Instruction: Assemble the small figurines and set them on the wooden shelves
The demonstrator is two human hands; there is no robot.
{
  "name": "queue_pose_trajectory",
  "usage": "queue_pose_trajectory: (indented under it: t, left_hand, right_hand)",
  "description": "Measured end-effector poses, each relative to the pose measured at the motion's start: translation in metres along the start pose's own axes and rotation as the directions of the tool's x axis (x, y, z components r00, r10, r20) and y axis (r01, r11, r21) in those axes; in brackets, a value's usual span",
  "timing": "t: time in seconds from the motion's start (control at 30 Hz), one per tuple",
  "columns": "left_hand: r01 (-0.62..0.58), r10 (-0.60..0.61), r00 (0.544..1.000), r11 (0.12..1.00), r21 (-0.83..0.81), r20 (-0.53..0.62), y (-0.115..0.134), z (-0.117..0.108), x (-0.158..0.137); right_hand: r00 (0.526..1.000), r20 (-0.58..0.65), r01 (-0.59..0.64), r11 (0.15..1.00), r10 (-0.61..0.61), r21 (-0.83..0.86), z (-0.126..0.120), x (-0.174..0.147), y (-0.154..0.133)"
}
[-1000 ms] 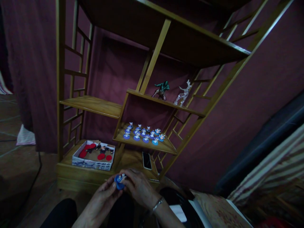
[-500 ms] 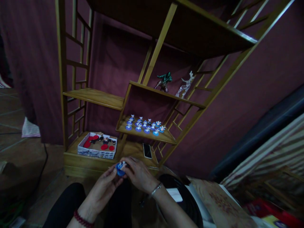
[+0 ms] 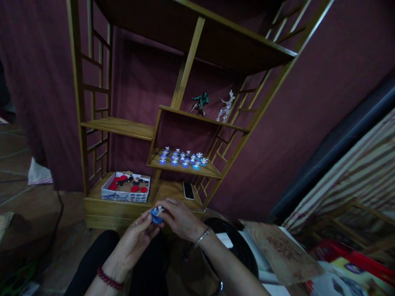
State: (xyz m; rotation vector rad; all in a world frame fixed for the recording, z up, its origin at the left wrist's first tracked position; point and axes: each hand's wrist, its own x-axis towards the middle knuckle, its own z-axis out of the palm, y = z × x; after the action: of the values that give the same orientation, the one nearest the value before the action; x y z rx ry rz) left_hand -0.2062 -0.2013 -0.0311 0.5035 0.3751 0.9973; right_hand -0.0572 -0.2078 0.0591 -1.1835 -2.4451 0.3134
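Note:
A small figurine [image 3: 157, 218] with a blue round base and a white upper part is between my two hands, above my lap. My left hand [image 3: 140, 234] grips the blue base from the left, thumb on its edge. From the right, the fingers of my right hand [image 3: 180, 220] are closed round the figurine's white upper part and hide some of it. Ahead, several similar figurines [image 3: 182, 156] with blue and purple bases stand in rows on the small middle shelf [image 3: 212, 170] of a wooden rack.
On the lowest shelf are an open box [image 3: 123, 196] with red discs and dark figures, and a phone [image 3: 188, 191]. Higher up stand a green figure [image 3: 201, 102] and a clear deer [image 3: 226, 107]. A black round seat [image 3: 247, 255] and a patterned sheet [image 3: 277, 250] lie to my right.
The view has shifted a little, so the rack appears further left. Both hands still hold the figurine, and its blue base now looks turned flatter, with the white part on top.

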Motion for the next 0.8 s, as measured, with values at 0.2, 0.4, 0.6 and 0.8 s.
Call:
queue_pose_trajectory:
  t: [0.2, 0.4, 0.6, 0.8]
  left_hand:
    - [-0.027, 0.024, 0.995, 0.999, 0.033, 0.095, 0.001, 0.011, -0.026]
    - [-0.059, 0.056, 0.985, 0.998, 0.016, 0.160, 0.003, 0.025, -0.049]
    - [-0.096, 0.097, 0.992, 0.995, -0.024, 0.076, 0.002, 0.027, -0.063]
    - [-0.123, 0.124, 0.991, 0.992, -0.023, 0.050, 0.002, 0.031, -0.071]
  right_hand:
    - [0.998, -0.003, 0.065, 0.995, -0.065, -0.075, -0.012, -0.015, -0.026]
    - [0.992, -0.006, 0.121, 0.980, -0.123, -0.160, -0.022, -0.027, -0.054]
    - [0.987, -0.003, 0.158, 0.967, -0.162, -0.200, -0.024, -0.028, -0.069]
    - [0.986, 0.000, 0.165, 0.969, -0.168, -0.182, -0.025, -0.027, -0.073]
